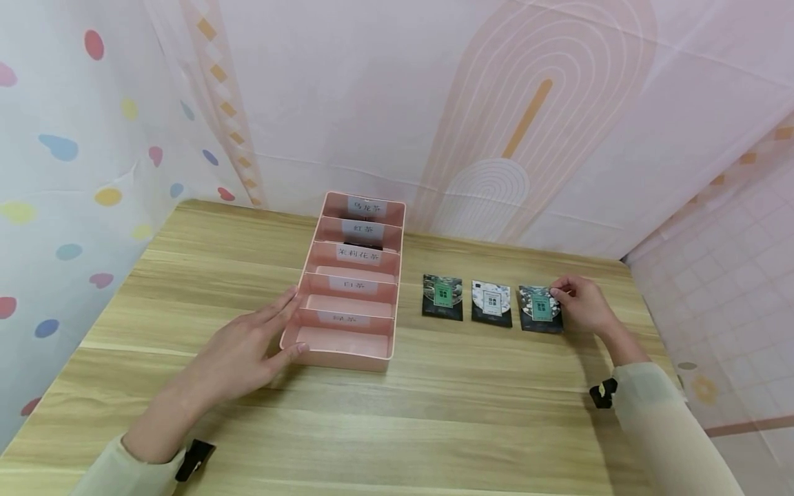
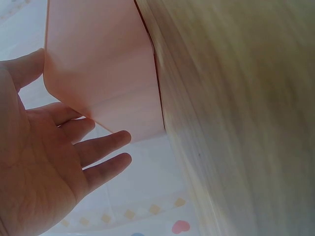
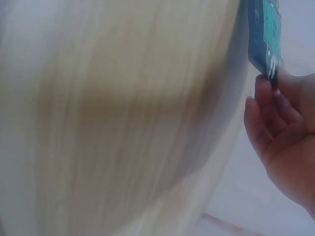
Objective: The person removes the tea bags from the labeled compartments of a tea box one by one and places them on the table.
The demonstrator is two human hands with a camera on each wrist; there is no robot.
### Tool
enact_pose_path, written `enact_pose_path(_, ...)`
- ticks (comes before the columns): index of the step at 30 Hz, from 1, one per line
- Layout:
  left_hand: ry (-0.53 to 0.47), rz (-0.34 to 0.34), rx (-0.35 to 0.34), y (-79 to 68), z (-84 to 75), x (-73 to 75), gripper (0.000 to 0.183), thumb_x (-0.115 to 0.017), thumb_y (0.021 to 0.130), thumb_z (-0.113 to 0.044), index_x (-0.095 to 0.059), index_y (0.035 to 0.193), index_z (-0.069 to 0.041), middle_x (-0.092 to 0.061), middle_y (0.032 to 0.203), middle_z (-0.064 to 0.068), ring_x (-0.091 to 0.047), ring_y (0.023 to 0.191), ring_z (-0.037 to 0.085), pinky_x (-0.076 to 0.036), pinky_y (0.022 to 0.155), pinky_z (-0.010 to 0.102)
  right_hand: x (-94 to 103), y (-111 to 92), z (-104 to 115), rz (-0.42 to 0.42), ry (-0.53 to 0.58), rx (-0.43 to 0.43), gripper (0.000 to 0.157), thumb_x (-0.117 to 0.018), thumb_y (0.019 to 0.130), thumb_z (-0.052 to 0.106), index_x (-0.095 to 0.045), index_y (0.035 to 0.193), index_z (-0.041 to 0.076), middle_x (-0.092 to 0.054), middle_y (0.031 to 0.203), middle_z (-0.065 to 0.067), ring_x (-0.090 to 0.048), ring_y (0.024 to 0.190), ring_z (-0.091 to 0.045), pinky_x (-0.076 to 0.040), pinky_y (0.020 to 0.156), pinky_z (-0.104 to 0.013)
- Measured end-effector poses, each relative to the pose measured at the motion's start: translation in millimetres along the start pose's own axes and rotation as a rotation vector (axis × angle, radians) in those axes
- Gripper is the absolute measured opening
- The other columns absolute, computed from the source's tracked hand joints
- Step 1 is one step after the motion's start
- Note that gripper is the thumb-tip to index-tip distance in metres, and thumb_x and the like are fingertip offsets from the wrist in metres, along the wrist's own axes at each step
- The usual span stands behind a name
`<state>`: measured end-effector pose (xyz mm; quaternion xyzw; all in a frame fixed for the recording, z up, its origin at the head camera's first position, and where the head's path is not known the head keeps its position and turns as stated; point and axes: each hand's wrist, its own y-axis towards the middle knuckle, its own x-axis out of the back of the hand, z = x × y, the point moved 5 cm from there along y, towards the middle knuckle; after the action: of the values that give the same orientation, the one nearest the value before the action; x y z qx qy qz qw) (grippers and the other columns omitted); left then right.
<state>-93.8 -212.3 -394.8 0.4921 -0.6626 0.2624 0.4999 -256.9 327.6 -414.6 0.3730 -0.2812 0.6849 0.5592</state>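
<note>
on the table (image 1: pixel 471 406)'s right, the right hand (image 1: pixel 583 306) pinches a teal-labelled sachet (image 1: pixel 540 317) by its upper corner. left hand (image 1: pixel 245 351), fingers loosely extended, touches the pink divided box (image 1: pixel 338 359); between lie a green-labelled sachet (image 1: pixel 442 310) and a white-and-black sachet (image 1: pixel 491 316).

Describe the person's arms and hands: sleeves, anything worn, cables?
Left hand and right hand bare, no gloves or rings visible. Left sleeve and right sleeve: plain, pale cream, reaching the wrist. A small black piece shows at each cuff, left piece and right piece; exact type unclear. No cables visible.
</note>
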Motion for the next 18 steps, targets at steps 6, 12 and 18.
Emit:
enact_pose_path(6,-0.001,0.004,-0.002,-0.2,-0.2,0.5,0.075,-0.068,0.101,-0.041,-0.042,0.158,0.001,-0.038,0.165,0.018,-0.056,0.134,0.045,-0.048,0.106,0.062,-3.9,3,-3,0.024,-0.008,-0.006,0.01,-0.063,0.103,0.0,-0.068,0.098,-0.007,-0.07,0.091,-0.018,-0.061,0.083,-0.023,-0.048,0.07,-0.03)
enact_pose_path(12,-0.001,-0.004,-0.001,-0.8,0.2,0.8,0.074,-0.067,0.101,-0.039,-0.042,0.158,0.001,-0.039,0.165,0.018,-0.057,0.134,0.044,-0.049,0.106,0.061,-6.2,5,-10,0.049,-0.026,-0.021,0.01,-0.062,0.104,0.0,-0.067,0.099,-0.007,-0.068,0.089,-0.016,-0.058,0.08,-0.02,-0.047,0.066,-0.027)
enact_pose_path(18,-0.004,-0.013,-0.005,-0.2,0.8,0.2,0.073,-0.068,0.101,-0.039,-0.043,0.157,0.002,-0.04,0.163,0.019,-0.059,0.131,0.044,-0.049,0.105,0.061,-8.8,6,-14,0.078,-0.032,-0.043,0.011,-0.06,0.104,0.001,-0.066,0.1,-0.007,-0.068,0.088,-0.015,-0.057,0.076,-0.019,-0.048,0.064,-0.03)
